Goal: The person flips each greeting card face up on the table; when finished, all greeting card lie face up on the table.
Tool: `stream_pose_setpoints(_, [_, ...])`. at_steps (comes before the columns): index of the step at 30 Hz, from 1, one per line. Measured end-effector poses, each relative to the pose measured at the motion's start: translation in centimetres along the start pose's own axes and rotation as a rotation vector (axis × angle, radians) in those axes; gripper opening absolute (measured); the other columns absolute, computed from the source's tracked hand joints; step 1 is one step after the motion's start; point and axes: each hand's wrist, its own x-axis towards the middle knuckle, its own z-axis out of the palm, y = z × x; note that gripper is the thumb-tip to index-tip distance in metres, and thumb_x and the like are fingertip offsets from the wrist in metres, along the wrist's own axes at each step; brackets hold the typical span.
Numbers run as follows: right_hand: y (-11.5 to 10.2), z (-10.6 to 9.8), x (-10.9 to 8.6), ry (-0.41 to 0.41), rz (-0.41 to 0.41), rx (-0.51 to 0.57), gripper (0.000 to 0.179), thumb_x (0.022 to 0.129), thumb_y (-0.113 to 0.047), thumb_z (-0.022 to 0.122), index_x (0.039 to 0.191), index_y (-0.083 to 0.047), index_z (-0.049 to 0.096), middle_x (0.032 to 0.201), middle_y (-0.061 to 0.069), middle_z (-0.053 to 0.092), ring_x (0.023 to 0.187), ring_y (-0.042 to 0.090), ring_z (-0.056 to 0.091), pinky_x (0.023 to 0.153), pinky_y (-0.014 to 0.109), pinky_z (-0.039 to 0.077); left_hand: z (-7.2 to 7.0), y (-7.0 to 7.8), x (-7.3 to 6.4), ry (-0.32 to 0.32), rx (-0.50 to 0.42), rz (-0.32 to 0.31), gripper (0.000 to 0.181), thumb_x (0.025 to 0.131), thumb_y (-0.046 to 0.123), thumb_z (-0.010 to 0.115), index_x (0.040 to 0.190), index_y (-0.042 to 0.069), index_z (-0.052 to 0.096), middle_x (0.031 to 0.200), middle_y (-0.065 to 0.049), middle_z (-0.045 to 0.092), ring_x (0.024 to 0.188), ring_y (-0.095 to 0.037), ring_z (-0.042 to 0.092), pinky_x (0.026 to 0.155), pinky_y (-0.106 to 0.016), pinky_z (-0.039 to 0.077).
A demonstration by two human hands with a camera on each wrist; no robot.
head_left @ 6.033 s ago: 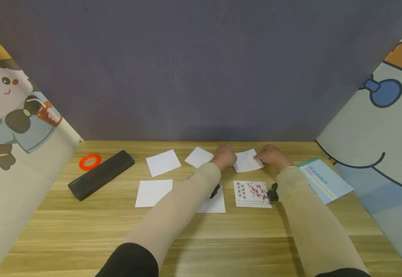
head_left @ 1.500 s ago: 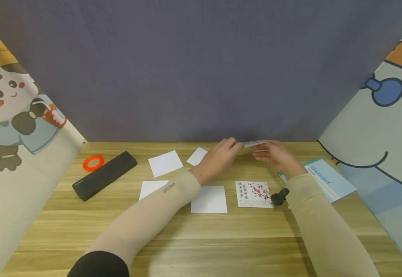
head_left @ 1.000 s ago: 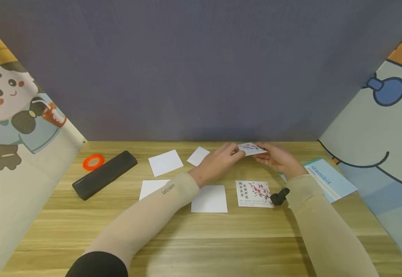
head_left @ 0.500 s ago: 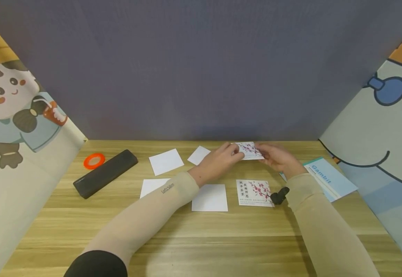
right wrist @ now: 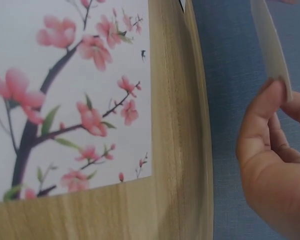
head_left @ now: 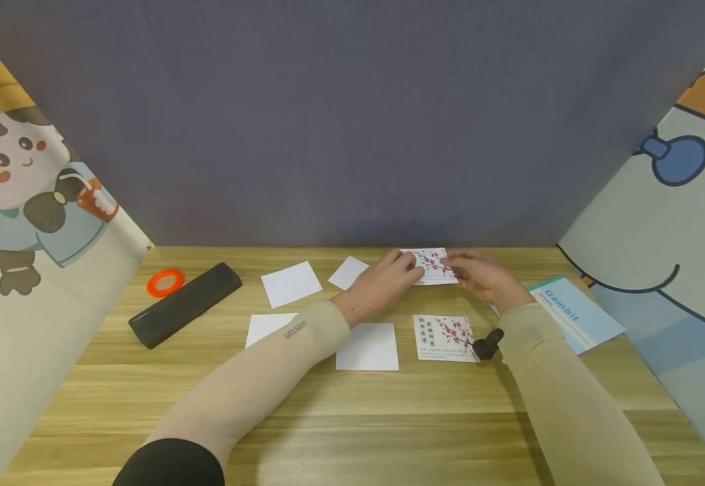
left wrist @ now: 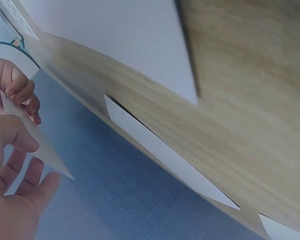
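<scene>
A white card printed with pink blossoms (head_left: 430, 264) is held up between both hands near the back edge of the table. My left hand (head_left: 381, 282) pinches its left side, thumb against the card in the left wrist view. On the opposite edge, my right hand (head_left: 481, 275) pinches it between thumb and fingers, as the right wrist view shows. The left fingers cover part of the print. Closer to me, a second blossom card (head_left: 446, 337) with dark writing lies flat, just left of the black camera on my right wrist.
Several blank white cards (head_left: 367, 347) lie to the left, one partly under my left forearm. Farther left are a long black case (head_left: 185, 305) and an orange ring (head_left: 165, 283). A light blue "Gambit" booklet (head_left: 577, 314) lies at right. A dark partition (head_left: 352, 135) rises behind.
The card in my hands showed a blank side six seconds ago. It has been lifted and flipped, and its blossom print now tilts toward me. Lately it has lowered slightly.
</scene>
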Motion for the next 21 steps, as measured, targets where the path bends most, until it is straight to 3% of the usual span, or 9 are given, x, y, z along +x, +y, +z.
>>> stream_pose_setpoints(4, [0.05, 0.08, -0.13, 0.007, 0.006, 0.005, 0.040, 0.110, -0.024, 0.061, 0.145, -0.008, 0.048, 0.112, -0.010, 0.058, 0.091, 0.002, 0.054, 0.080, 0.018, 0.051, 0.08, 0.05, -0.05, -0.011, -0.006, -0.019, 0.020, 0.112, 0.011, 0.051, 0.128, 0.014, 0.062, 0.130, -0.005, 0.063, 0.118, -0.023, 0.058, 0.097, -0.028, 0.057])
stream_pose_setpoints(12, [0.15, 0.13, -0.11, -0.014, 0.012, 0.085, 0.027, 0.110, -0.020, 0.061, 0.133, -0.012, 0.050, 0.112, -0.008, 0.059, 0.087, 0.003, 0.055, 0.082, 0.020, 0.056, -0.10, -0.14, -0.34, -0.017, -0.032, -0.083, 0.022, 0.112, 0.009, 0.052, 0.131, 0.013, 0.062, 0.135, -0.007, 0.063, 0.123, -0.024, 0.058, 0.093, -0.024, 0.060])
stream_pose_setpoints(21, [0.07, -0.51, -0.03, -0.034, -0.004, 0.145, 0.024, 0.110, -0.020, 0.060, 0.131, -0.015, 0.050, 0.111, -0.009, 0.061, 0.084, 0.004, 0.057, 0.079, 0.020, 0.056, -0.11, -0.73, -0.49, -0.008, -0.023, -0.164, 0.029, 0.109, 0.007, 0.058, 0.138, 0.012, 0.061, 0.134, -0.008, 0.063, 0.121, -0.023, 0.057, 0.089, -0.023, 0.061])
